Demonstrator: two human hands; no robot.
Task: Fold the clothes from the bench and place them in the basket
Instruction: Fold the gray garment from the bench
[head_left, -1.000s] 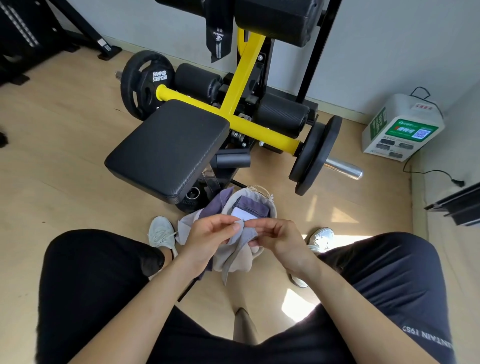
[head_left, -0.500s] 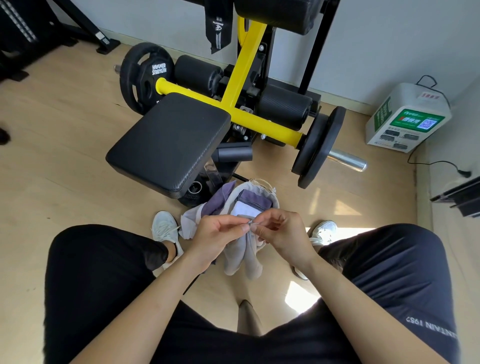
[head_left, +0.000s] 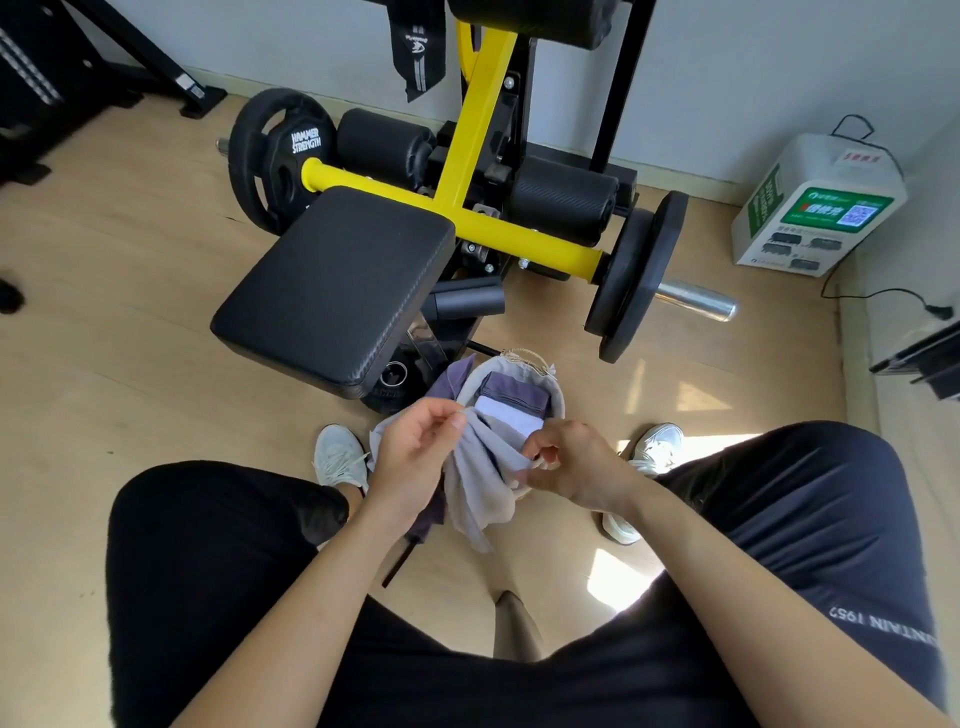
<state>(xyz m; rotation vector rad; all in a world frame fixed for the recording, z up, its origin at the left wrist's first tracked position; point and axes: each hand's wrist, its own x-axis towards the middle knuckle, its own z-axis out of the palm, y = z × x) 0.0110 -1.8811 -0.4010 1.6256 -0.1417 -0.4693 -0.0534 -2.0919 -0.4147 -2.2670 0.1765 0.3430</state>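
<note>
Grey cloth (head_left: 480, 470), held over the floor just before the basket (head_left: 558, 397), the left hand (head_left: 415, 457) and right hand (head_left: 569, 462) each pinching an upper edge, now drawn apart where their fingertips met half a second earlier; folded purple garment (head_left: 514, 389) in basket.

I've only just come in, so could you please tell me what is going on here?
A seated person holds a grey cloth in both hands: the left hand pinches its top and the right hand pinches its edge. The cloth hangs over the near side of the basket, which stands on the floor between the person's feet. Folded clothes already lie in the basket.
</note>
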